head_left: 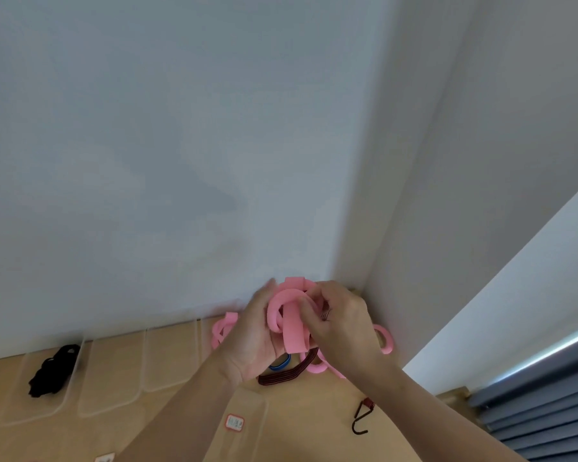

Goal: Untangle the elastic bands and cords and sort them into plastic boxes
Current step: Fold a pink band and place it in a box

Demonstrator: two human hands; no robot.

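A knot of wide pink elastic band (291,315) is lifted above the wooden table, close to the wall corner. My left hand (252,335) grips it from the left, and my right hand (339,320) pinches its loops from the right. More pink band trails on the table at the left (222,328) and at the right (382,340). Below my hands lie a dark red striped cord (281,376) and a blue band (281,363). The cord's black hook (361,420) rests further forward on the table.
Several clear plastic boxes stand along the wall; the left one (20,408) holds a black cord (52,370), the middle one (114,378) shows nothing inside. A closer box (247,428) bears a red-framed label. White walls meet behind the pile. Grey-blue slats (531,411) are at right.
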